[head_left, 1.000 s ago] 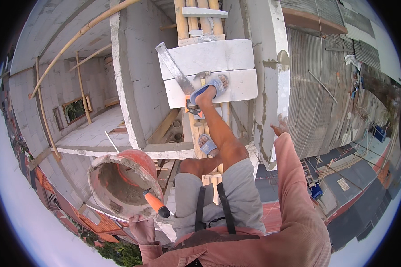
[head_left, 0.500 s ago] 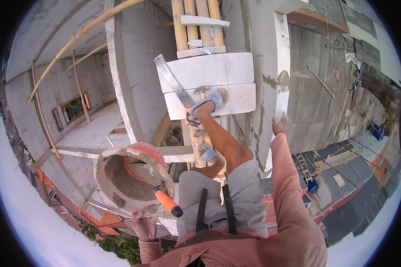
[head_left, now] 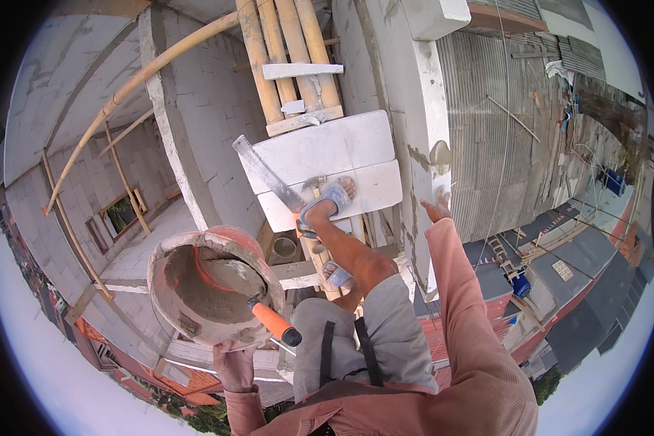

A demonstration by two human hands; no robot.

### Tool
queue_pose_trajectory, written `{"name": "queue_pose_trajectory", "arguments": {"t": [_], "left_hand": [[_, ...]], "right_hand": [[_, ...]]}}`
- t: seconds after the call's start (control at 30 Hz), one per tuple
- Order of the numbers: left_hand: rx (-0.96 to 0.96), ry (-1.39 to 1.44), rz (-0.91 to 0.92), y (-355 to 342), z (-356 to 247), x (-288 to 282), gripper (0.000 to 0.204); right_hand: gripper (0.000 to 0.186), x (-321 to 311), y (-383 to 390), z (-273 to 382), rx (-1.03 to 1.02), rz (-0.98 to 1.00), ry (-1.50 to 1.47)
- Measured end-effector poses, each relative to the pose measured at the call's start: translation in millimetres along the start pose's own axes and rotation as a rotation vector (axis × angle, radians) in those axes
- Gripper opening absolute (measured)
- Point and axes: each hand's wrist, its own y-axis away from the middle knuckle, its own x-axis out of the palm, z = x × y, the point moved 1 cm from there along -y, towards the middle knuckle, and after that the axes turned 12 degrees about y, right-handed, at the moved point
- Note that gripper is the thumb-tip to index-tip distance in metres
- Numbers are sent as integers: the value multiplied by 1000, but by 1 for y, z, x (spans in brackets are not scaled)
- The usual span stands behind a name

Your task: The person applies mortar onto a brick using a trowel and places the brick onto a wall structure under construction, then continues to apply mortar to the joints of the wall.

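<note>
My left hand (head_left: 234, 365) grips the lower rim of a cement-caked red bucket (head_left: 196, 280) holding grey mortar and a trowel with an orange handle (head_left: 272, 320). With fingers apart, my right hand (head_left: 437, 208) rests on the edge of the white-grey block wall (head_left: 434, 102) to my right. My sandalled foot (head_left: 333, 195) is on two stacked white blocks (head_left: 327, 138), beside a handsaw (head_left: 271, 174) and a small hammer (head_left: 312, 185). My other foot (head_left: 336, 275) stands lower, on bamboo planking.
Bamboo poles (head_left: 294, 33) with loose offcuts extend beyond the blocks. An open room with bamboo props (head_left: 109, 105) lies left, and an opening with pots (head_left: 283, 248) sits below. Past the right wall are corrugated roofs (head_left: 487, 174) at a lower level, with drops on both sides.
The view has tilted and shifted, so the blocks appear lower and further left. My right hand still rests on the wall edge, and my left still holds the bucket.
</note>
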Motion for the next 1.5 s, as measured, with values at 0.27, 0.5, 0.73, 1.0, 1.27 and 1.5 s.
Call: {"name": "queue_pose_trajectory", "arguments": {"t": [0.27, 0.5, 0.73, 1.0, 1.27, 1.5], "left_hand": [[-19, 12, 108, -16, -26, 28, 11], [39, -79, 69, -6, -68, 69, 10], [145, 30, 52, 3, -97, 105, 19], [118, 110, 154, -7, -124, 106, 36], [97, -32, 218, -51, -127, 174, 45], [49, -109, 222, -132, -130, 239, 50]], "right_hand": [[113, -18, 19, 31, 18, 54, -21], [113, -3, 11, 13, 11, -23, 27], [112, 8, 13, 12, 21, -87, 32], [112, -2, 15, 21, 57, -10, -23], [110, 2, 25, 5, 156, -42, -1], [81, -67, 29, 98, 224, -105, 241]]}}
